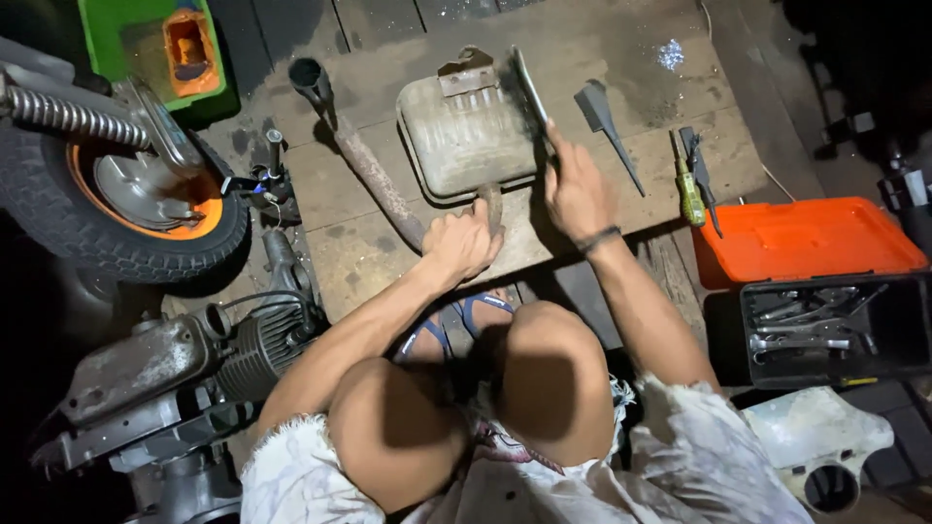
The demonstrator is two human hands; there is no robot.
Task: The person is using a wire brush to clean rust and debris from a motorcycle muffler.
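Left hand clamped on rusty curved pipe of dirty cream metal muffler box; right hand grips flat metal blade against it. Grime remains; work midway.

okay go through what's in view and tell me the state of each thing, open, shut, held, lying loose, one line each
left hand: gripping the muffler's outlet pipe.
right hand: holding a flat blade against the muffler.
muffler: lying flat on the boards, rusty.
flat blade: held, tilted.
toolbox: open, orange lid up.
screwdriver: lying loose.
wheel: lying on the floor.
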